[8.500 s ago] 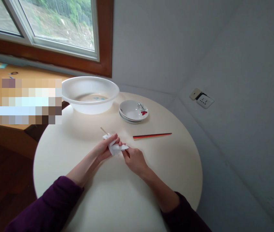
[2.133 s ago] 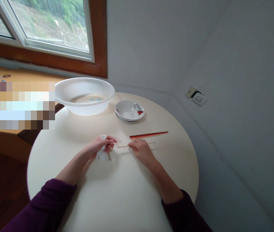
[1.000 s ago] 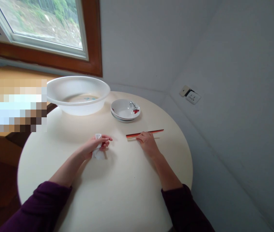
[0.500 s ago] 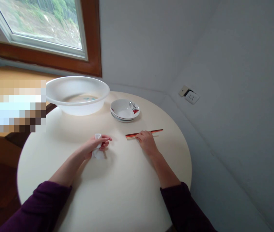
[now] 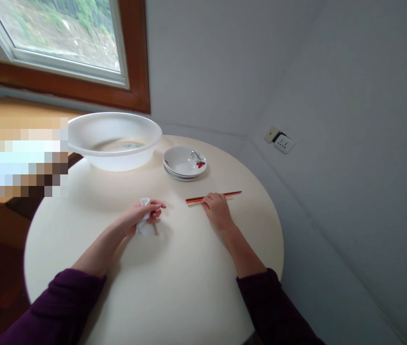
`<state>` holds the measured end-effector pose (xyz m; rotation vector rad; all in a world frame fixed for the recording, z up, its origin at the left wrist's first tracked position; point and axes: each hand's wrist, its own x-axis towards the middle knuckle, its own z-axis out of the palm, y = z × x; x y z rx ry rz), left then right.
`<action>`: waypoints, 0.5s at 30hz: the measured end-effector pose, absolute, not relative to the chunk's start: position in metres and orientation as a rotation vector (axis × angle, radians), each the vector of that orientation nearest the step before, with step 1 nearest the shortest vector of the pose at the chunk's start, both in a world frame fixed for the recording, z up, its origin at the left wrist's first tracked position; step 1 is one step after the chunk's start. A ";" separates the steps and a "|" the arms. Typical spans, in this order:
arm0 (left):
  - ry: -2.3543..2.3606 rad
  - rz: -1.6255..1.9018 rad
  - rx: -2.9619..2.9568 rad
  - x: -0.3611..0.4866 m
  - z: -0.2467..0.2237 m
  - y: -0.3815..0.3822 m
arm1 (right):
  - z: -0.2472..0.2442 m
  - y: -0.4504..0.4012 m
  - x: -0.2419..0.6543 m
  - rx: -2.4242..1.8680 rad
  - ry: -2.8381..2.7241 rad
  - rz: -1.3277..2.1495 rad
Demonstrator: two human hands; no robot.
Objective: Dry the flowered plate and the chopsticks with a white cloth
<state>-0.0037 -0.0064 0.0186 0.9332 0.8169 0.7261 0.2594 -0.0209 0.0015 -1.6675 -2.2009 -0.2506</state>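
Observation:
A crumpled white tissue [image 5: 145, 229] is held in my left hand [image 5: 149, 209], its lower end hanging beneath the palm above the table. The thumb and fingers close round it. My right hand [image 5: 218, 209] rests over several chopsticks [image 5: 193, 200], dark red, orange and pale, lying side by side on the table. Its fingers are curled down on them, and the chopsticks' ends stick out on both sides of the hand. Behind the hands stands a small stack of white bowls [image 5: 181, 162]; the top one has a red and black floral pattern.
A large translucent white basin [image 5: 124, 160] stands at the back left of the round cream table [image 5: 160, 297]. Beyond it are a wooden desk [image 5: 19, 106] with a blurred-out patch and a window [image 5: 63, 38]. A wall socket [image 5: 284, 143] is at the right.
Hardly anything differs. The whole view has shifted very slightly, while both hands keep their places and their holds.

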 end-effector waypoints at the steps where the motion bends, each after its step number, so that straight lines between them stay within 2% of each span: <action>1: 0.815 0.724 0.929 -0.004 0.018 -0.006 | 0.002 -0.021 0.259 -1.677 -2.193 -0.248; 15: 0.827 0.740 0.936 -0.001 0.024 -0.009 | 0.000 -0.021 0.259 -1.686 -2.103 -0.183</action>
